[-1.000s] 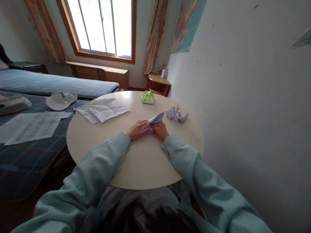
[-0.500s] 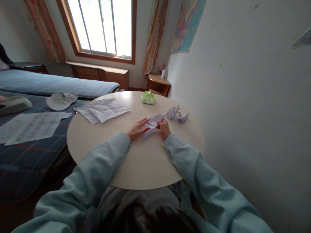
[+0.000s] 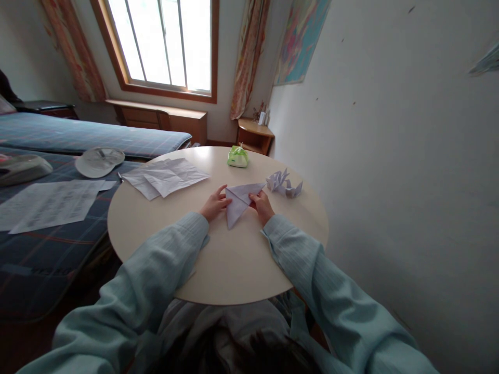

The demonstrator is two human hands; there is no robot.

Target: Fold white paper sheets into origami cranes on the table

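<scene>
A folded sheet of white paper (image 3: pixel 238 201) is between my hands over the middle of the round table (image 3: pixel 234 275). It has a triangular outline, with one point toward me and another to the upper right. My left hand (image 3: pixel 215 203) pinches its left edge, thumb in front. On the opposite side, my right hand (image 3: pixel 262 206) grips the right edge with thumb and fingers; some fingertips are hidden behind the paper. Just beyond my right hand stand folded paper figures (image 3: pixel 277 180) with pointed tips.
Creased white sheets (image 3: pixel 171 176) lie at the table's left rear. A green tissue pack (image 3: pixel 237 157) sits at the back. Left of the table, a bed holds printed papers (image 3: pixel 54 205) and a white cap (image 3: pixel 100 161). The wall (image 3: pixel 397 171) rises close on the right.
My left hand, which lay flat over the paper, has drawn back to pinch its left edge. The paper now shows as a smooth triangular shape. My right hand stays in nearly the same place.
</scene>
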